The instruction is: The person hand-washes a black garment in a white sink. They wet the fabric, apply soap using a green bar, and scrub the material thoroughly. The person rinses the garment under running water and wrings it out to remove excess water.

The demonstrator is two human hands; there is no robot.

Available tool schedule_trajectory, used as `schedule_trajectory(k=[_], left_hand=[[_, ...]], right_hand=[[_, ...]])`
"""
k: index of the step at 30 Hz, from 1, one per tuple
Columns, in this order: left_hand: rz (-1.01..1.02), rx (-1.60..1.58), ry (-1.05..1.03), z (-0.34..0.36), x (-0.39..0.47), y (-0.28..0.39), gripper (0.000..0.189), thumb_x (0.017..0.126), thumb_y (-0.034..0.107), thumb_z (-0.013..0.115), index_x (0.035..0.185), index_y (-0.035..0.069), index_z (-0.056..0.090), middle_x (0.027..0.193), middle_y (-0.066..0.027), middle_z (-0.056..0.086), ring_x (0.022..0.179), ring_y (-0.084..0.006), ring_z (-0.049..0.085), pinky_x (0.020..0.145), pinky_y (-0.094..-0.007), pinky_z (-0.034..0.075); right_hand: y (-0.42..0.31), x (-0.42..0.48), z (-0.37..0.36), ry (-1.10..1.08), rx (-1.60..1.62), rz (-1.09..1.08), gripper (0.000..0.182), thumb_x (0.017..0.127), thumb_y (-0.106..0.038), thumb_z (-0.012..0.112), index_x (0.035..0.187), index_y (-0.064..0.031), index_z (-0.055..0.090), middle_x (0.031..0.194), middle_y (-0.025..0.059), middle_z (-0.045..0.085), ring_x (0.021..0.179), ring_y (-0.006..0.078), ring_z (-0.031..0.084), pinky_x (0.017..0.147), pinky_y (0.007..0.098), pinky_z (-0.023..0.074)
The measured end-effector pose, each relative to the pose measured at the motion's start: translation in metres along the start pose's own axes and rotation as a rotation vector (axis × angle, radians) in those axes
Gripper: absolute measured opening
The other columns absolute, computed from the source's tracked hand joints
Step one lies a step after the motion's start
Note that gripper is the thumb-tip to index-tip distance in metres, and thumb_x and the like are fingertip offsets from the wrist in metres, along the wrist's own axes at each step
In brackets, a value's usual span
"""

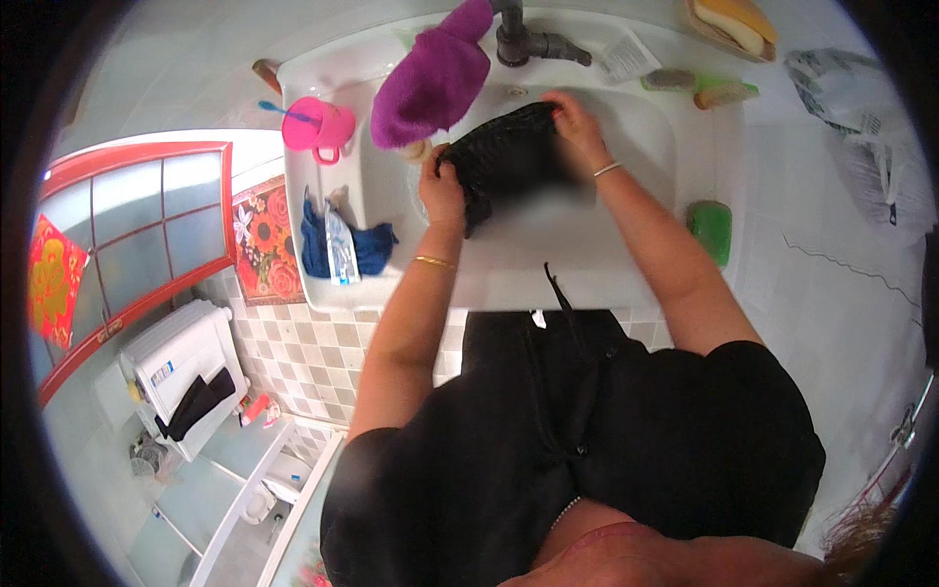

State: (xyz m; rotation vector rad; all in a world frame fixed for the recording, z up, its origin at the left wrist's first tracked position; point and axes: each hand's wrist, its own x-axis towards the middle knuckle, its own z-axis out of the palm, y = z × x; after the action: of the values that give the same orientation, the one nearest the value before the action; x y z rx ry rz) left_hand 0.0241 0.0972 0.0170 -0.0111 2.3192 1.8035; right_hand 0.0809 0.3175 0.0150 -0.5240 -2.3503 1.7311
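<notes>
A black basket-like item with a textured, open-weave side is held over the white sink. My left hand grips its left end, with a gold bangle on the wrist. At its upper right corner, my right hand holds the edge; a pale bracelet circles that wrist. The item's lower middle is blurred, so its exact kind is unclear. A purple cloth hangs above and left of it, near the dark faucet.
On the sink's left rim are a pink mug holding a blue toothbrush, a dark blue cloth and a white tube. A green soap bar lies on the right rim. Brushes sit at the back right.
</notes>
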Motion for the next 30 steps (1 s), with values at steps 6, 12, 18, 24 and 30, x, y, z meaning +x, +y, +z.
schedule_trajectory(k=[6,12,18,24,30], left_hand=[[0.295,1.16,-0.201,0.036,0.02,-0.077,0.05,0.081,0.03,0.05,0.128,0.017,0.041,0.135,-0.0146,0.035,0.11,-0.0341,0.046,0.09,-0.0441,0.038],[-0.019,0.998,-0.501,0.044,0.052,-0.046,0.067,0.075,0.038,0.056,0.133,0.014,0.031,0.132,-0.0196,0.036,0.117,-0.0345,0.041,0.093,-0.0457,0.034],[0.025,1.126,-0.459,0.047,0.052,-0.057,0.055,0.076,0.039,0.055,0.121,0.01,0.042,0.113,-0.0207,0.052,0.102,-0.0368,0.051,0.087,-0.047,0.037],[0.19,0.842,-0.323,0.031,0.069,-0.064,0.026,0.077,0.019,0.061,0.099,0.007,0.055,0.097,-0.0128,0.059,0.092,-0.0307,0.056,0.076,-0.0403,0.044],[0.093,0.199,-0.347,0.013,-0.01,0.03,0.022,0.077,0.007,0.059,0.098,0.003,0.058,0.098,-0.0091,0.058,0.088,-0.0206,0.054,0.081,-0.0294,0.041]], right_hand=[[0.058,-0.015,0.087,-0.459,-0.947,-0.166,0.042,0.082,-0.016,0.048,0.123,-0.0213,0.049,0.142,0.001,0.023,0.132,0.026,0.017,0.105,0.0445,0.0142],[0.094,-0.02,0.104,-0.248,-0.816,-0.206,0.038,0.078,-0.015,0.051,0.116,-0.017,0.053,0.141,0.003,0.024,0.132,0.0262,0.016,0.104,0.0468,0.0171],[0.092,-0.02,0.101,-0.207,-0.808,-0.259,0.032,0.076,-0.013,0.053,0.108,-0.0164,0.058,0.136,0.0041,0.033,0.127,0.0284,0.028,0.099,0.0484,0.0258],[0.053,-0.006,0.067,0.015,0.11,0.195,0.022,0.08,-0.001,0.047,0.091,-0.0073,0.064,0.096,0.0068,0.064,0.089,0.0234,0.06,0.079,0.0338,0.0466],[-0.012,-0.016,0.015,-0.175,0.026,0.143,0.021,0.082,-0.004,0.049,0.101,-0.004,0.059,0.103,0.0131,0.061,0.095,0.0278,0.058,0.084,0.0336,0.045]])
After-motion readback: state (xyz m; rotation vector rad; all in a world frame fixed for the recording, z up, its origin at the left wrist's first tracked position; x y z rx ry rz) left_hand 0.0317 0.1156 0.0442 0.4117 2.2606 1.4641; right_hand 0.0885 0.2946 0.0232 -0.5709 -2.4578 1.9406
